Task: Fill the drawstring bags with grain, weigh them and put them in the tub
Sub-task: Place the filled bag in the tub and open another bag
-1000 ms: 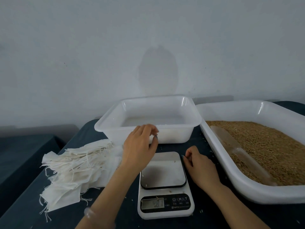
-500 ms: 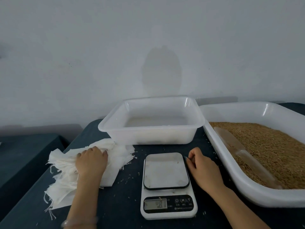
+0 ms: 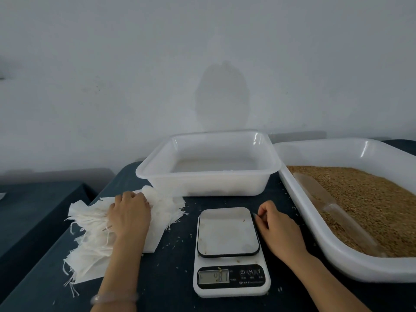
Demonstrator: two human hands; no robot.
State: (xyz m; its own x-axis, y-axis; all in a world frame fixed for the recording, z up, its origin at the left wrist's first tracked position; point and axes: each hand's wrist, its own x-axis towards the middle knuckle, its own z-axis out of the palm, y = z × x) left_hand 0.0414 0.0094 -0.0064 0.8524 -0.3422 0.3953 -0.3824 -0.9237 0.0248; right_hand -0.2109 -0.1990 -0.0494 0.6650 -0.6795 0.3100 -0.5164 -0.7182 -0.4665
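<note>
Left hand (image 3: 129,212) palm-down on the far part of the heap of drawstring bags (image 3: 90,244), fingers bent over the white cloth, fingertips hidden behind the knuckles, so impossible to tell whether pinching a bag or only pressing on the heap. Pale bracelet (image 3: 113,298) round that wrist, forearm cut off by the lower edge of the view. Right hand (image 3: 278,230) knuckles-up on the table (image 3: 168,278), fingers loosely curled, thumb near forefinger, nothing visibly held; just beside the right side of the scale (image 3: 229,251), apparently not touching it. Scale between the two hands, towards the near edge of the table, platform bare but for a few specks; display (image 3: 213,276) lit, digits too blurred to read surely. Bags spread flat and overlapping along the left edge of the table, strings trailing towards the near left corner, far end of the heap just beside the tub's near left corner. Tub (image 3: 207,183) at the far edge, beyond the scale and apart from both hands, translucent white, contents hard to make out through the wall. Large white tray (image 3: 315,233) along the right side, cut off by the right edge of the view, holding brown grain (image 3: 371,199) with a clear scoop (image 3: 333,210) lying partly sunk in it, near the tray's left wall. Loose kernels scattered on the dark table around the scale.
</note>
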